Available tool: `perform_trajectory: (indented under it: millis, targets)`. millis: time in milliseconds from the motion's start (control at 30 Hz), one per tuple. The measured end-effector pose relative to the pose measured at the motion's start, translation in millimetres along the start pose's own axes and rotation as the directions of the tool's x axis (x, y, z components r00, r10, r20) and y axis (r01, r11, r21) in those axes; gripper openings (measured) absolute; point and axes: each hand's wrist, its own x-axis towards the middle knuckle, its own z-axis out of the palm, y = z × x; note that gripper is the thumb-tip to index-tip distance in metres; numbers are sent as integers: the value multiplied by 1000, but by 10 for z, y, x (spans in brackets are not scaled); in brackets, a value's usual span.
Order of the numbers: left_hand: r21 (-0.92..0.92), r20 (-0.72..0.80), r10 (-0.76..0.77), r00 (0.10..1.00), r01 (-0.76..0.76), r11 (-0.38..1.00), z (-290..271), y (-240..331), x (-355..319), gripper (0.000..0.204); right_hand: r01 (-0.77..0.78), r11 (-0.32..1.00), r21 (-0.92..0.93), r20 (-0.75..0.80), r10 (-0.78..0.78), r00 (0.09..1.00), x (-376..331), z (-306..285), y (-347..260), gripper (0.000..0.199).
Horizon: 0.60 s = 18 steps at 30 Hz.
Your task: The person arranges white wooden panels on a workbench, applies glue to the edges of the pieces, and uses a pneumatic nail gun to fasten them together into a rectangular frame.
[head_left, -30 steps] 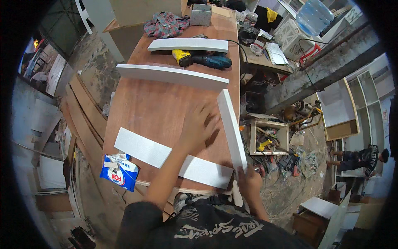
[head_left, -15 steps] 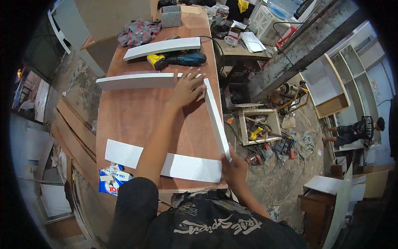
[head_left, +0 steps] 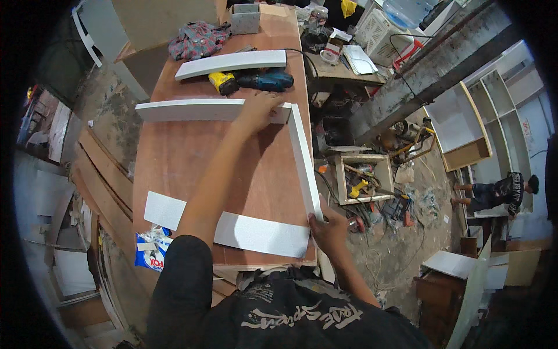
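Observation:
On a brown plywood worktable (head_left: 174, 157) lie white boards. My left hand (head_left: 258, 110) reaches far forward and presses on the corner where a long white board (head_left: 186, 109) standing on edge across the table meets a second white board (head_left: 303, 157) on edge along the table's right side. My right hand (head_left: 326, 224) grips the near end of that right-side board. A flat white board (head_left: 232, 230) lies across the near end of the table, touching the right-side board's near end.
Beyond the boards lie a yellow and blue cordless drill (head_left: 250, 80), another curved-looking white board (head_left: 232, 63), a checked cloth (head_left: 197, 38) and a small grey box (head_left: 245, 17). A wooden tool crate (head_left: 360, 177) sits on the floor at right. A person (head_left: 500, 189) sits far right.
My left hand slid forward from the middle of the table to the far corner joint. The right-side board now meets the far board's end; my right hand stays on its near end.

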Motion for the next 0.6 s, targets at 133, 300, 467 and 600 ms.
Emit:
perform_trajectory:
  millis: [133, 300, 467, 600]
  targets:
    - [-30, 88, -61, 994, 64, 997, -64, 91, 188, 43, -39, 999, 27, -6, 39, 999, 6, -12, 65, 55]
    - [-52, 18, -54, 998, 55, 997, 21, 41, 407, 43, 2, 985, 173, -23, 2, 1000, 148, 9, -51, 51]
    - [-538, 218, -83, 972, 191, 821, 83, -91, 689, 40, 92, 947, 309, -106, -62, 992, 242, 168, 56, 51]
    - [-555, 264, -153, 952, 280, 783, 104, -96, 773, 42, 8, 943, 333, -71, 16, 997, 315, 127, -49, 53]
